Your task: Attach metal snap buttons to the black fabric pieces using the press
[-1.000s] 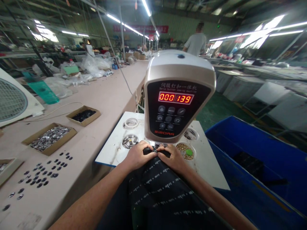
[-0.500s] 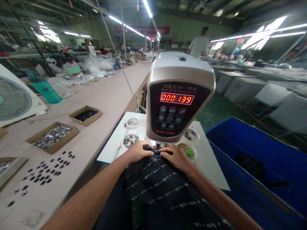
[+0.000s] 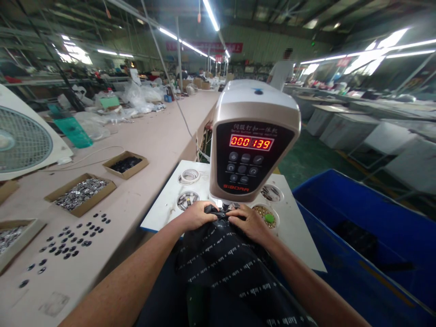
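Observation:
Both hands grip the edge of a black garment (image 3: 231, 259) with white lettering, under the head of a button machine (image 3: 254, 154). My left hand (image 3: 197, 215) is closed on the cloth from the left, thumb and fingers pinching it. From the right, my right hand (image 3: 250, 221) pinches the same edge, a short gap from the left thumb. Between the fingertips a small dark round spot shows on the cloth; I cannot tell if it is a button. The rest of the garment hangs down toward my lap. The machine's display reads 000139.
Around the machine, a white tabletop (image 3: 296, 245) has round cups, one with brass pieces (image 3: 260, 211) and a green item. On the left bench lie loose dark snaps (image 3: 70, 240), a box of metal parts (image 3: 81, 193) and a fan (image 3: 25, 136). A blue bin (image 3: 344, 213) stands right.
The view has shifted slightly, so the bench and its boxes appear a little farther right. Both hands keep their hold on the garment edge, with almost no movement.

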Demonstrator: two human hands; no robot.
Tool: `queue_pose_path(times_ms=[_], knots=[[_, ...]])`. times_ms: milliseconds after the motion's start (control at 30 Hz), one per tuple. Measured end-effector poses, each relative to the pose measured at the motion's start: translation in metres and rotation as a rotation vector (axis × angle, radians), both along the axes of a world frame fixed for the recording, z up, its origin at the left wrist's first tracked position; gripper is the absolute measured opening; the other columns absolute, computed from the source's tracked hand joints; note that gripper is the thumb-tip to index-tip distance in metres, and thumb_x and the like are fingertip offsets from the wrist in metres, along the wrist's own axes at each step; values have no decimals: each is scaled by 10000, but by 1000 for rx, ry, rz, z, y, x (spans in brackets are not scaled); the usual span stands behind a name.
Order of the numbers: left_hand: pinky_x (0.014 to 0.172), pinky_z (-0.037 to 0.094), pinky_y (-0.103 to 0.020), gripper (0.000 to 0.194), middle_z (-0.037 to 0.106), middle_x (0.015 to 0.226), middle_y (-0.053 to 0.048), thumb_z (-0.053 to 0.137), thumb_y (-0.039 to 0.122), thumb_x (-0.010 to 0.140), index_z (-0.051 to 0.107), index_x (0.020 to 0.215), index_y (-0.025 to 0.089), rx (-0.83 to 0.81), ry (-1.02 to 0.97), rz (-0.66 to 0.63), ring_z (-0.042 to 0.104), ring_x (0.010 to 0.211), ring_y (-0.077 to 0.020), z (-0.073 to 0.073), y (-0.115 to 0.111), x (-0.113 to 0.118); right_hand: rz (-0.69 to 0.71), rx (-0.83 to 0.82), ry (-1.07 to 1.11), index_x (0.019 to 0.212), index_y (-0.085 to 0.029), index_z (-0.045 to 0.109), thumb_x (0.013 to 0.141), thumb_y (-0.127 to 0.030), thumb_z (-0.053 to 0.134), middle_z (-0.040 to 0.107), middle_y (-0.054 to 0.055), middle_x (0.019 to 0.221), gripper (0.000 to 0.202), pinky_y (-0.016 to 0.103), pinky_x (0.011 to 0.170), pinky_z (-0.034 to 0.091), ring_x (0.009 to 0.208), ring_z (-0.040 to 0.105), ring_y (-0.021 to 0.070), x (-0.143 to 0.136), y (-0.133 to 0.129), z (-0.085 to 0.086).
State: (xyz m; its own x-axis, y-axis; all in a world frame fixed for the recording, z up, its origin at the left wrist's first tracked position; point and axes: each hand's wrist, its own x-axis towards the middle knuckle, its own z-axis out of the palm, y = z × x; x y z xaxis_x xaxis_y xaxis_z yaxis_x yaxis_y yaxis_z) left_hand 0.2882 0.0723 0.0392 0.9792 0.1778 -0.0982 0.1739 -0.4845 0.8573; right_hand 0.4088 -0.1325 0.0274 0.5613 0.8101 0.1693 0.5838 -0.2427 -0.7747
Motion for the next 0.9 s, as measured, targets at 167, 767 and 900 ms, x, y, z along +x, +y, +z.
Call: queue_pose_path(times_ms=[167,767,900], knots=[[954,498,-324,353,755,1054,-61,673,305,721,722,1038,157,-3,12,-7,672,1015,-242,1,0,0,1,2,-16,961,-229,813,844,-248,670,700,53,1020,186,345,934,488,957,647,216,2,0,-4],[943,503,-339,354,754,1051,-56,682,317,718,726,1038,174,12,7,4,662,1035,-258,2,-1,-1,5,-3,-25,953,-220,810,849,-251,662,706,54,997,184,349,914,491,916,642,210,-1,0,1],[940,502,-337,352,752,1037,-49,687,310,708,723,1032,176,3,0,10,658,1035,-255,2,-1,-1,3,2,-21,946,-211,808,852,-241,661,701,56,989,177,344,913,486,908,641,206,-2,0,1]])
